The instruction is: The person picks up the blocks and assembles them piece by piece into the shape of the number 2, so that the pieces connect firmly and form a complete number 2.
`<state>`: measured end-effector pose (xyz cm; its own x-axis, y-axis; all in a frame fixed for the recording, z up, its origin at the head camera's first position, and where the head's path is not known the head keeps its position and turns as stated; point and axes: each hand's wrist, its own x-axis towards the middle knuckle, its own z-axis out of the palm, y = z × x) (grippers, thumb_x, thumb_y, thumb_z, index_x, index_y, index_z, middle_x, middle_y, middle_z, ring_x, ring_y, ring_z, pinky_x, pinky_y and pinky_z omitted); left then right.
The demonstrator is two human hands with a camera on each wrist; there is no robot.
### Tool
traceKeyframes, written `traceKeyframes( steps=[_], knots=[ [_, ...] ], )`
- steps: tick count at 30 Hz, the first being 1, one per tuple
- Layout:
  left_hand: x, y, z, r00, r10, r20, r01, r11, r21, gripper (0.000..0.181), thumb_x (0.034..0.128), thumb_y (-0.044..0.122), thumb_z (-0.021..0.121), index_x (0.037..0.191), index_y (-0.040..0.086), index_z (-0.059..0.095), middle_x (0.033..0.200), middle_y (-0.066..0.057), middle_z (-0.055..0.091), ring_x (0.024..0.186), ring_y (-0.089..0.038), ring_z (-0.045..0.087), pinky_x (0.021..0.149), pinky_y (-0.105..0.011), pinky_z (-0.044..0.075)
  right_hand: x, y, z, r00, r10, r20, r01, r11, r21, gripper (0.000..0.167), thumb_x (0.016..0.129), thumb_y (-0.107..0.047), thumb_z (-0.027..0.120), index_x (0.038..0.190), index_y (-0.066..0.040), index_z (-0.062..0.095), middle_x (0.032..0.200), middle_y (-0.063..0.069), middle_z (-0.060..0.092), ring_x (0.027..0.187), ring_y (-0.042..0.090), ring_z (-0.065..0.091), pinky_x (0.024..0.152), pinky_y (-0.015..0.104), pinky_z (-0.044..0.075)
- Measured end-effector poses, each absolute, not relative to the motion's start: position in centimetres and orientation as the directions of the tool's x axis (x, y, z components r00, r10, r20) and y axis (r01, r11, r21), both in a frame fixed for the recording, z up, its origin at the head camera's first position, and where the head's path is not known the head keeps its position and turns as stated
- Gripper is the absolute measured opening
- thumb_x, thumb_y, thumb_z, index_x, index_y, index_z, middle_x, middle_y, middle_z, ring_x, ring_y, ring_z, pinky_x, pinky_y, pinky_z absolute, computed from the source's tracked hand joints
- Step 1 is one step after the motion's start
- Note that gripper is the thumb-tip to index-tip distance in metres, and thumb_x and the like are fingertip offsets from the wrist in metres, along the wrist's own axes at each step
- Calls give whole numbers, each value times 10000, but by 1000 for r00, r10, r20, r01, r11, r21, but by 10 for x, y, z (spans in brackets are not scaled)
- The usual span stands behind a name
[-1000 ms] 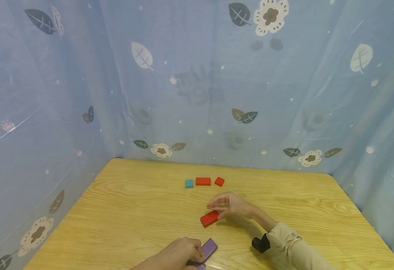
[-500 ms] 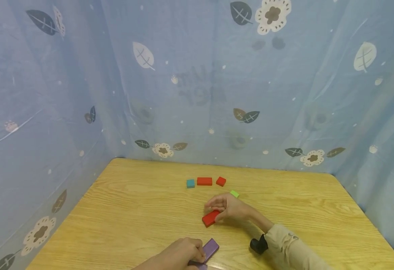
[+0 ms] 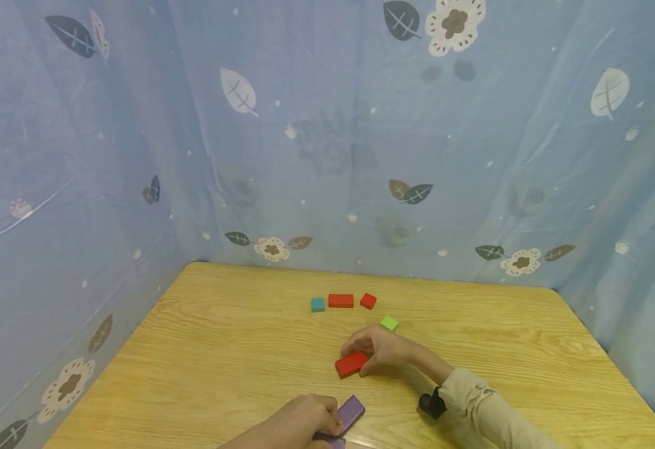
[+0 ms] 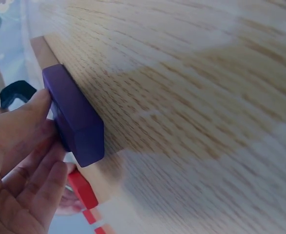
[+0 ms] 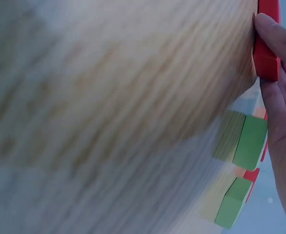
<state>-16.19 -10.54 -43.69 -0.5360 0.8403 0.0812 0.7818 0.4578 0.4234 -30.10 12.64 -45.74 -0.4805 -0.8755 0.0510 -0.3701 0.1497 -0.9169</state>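
One red block was low at the table, at 8 o'clock from the right hand. From far away, I saw that hand pinch the block, thumb on one side and fingers on the other. I thought that was a good hold: a soft squeeze near one end left the other end free. I could not tell if the bottom touched the table, so slow and level seemed best.

The left hand gripped a purple block, which poked out at 3 o'clock from the knuckles. More purple showed below the fingers, and I could not tell if that was a second one. To me, this hand had to be firm and steady, so nothing wobbled.

Purple sat at 6 o'clock from red, near but apart. A green block was at 12 o'clock from the right hand, and a blue block at 10. Green was so near that I wanted the knuckles low and careful, with no bumps.
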Motion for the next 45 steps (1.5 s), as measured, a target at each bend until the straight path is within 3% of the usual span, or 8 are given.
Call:
traceKeyframes(
  steps=[4, 14, 22, 29, 35, 40, 45],
  knots=[
    [-162, -106, -437, -531, 842, 95, 791, 453, 411, 229, 837, 188, 732, 1027, 61, 743, 945, 59, 662, 853, 49, 572, 703, -43, 415, -298, 124, -456, -490, -869, 64, -445, 187, -876, 373, 761, 70, 751, 1121, 40, 653, 1136, 158, 660, 1104, 234, 609, 891, 278, 494],
    [-161, -105, -437, -546, 835, 72, 774, 469, 424, 229, 839, 190, 733, 1027, 61, 749, 948, 70, 658, 841, 51, 563, 700, -57, 417, -292, 134, -449, -517, -853, 79, -388, 151, -909, 380, 791, 35, 739, 1159, 22, 646, 1155, 150, 655, 1111, 197, 605, 909, 293, 488],
    [-160, -105, -436, -574, 818, 40, 743, 499, 447, 245, 829, 186, 746, 1042, 65, 746, 946, 84, 655, 827, 57, 560, 699, -80, 429, -282, 138, -439, -494, -862, 112, -376, 96, -922, 370, 810, -8, 736, 1161, 56, 634, 1167, 191, 643, 1125, 220, 595, 957, 300, 456],
    [-160, -106, -437, -560, 825, 80, 767, 479, 428, 230, 809, 173, 765, 1011, 62, 758, 950, 75, 660, 832, 50, 570, 698, -65, 425, -267, 144, -442, -472, -878, 81, -313, 80, -946, 380, 828, -8, 714, 1190, 51, 612, 1190, 202, 617, 1138, 211, 583, 962, 296, 452],
    [-160, -106, -437, -560, 823, 94, 770, 476, 425, 213, 803, 171, 770, 987, 63, 764, 938, 76, 658, 812, 58, 565, 680, -53, 417, -259, 151, -446, -429, -899, 84, -292, 50, -955, 378, 824, 18, 696, 1188, 57, 600, 1182, 170, 625, 1131, 182, 581, 986, 285, 430],
    [-159, -106, -437, -551, 827, 109, 783, 467, 411, 214, 800, 174, 770, 983, 63, 763, 922, 76, 655, 806, 57, 566, 675, -44, 412, -254, 159, -449, -392, -911, 132, -277, -20, -961, 375, 834, 36, 683, 1188, 93, 572, 1177, 234, 603, 1130, 198, 581, 978, 313, 444],
    [-159, -105, -437, -554, 826, 105, 780, 470, 414, 217, 800, 163, 768, 990, 59, 761, 922, 80, 653, 812, 54, 567, 672, -45, 411, -249, 169, -450, -399, -912, 100, -279, 16, -960, 369, 831, 27, 684, 1186, 63, 589, 1178, 204, 611, 1117, 191, 585, 976, 316, 446]
  ],
)
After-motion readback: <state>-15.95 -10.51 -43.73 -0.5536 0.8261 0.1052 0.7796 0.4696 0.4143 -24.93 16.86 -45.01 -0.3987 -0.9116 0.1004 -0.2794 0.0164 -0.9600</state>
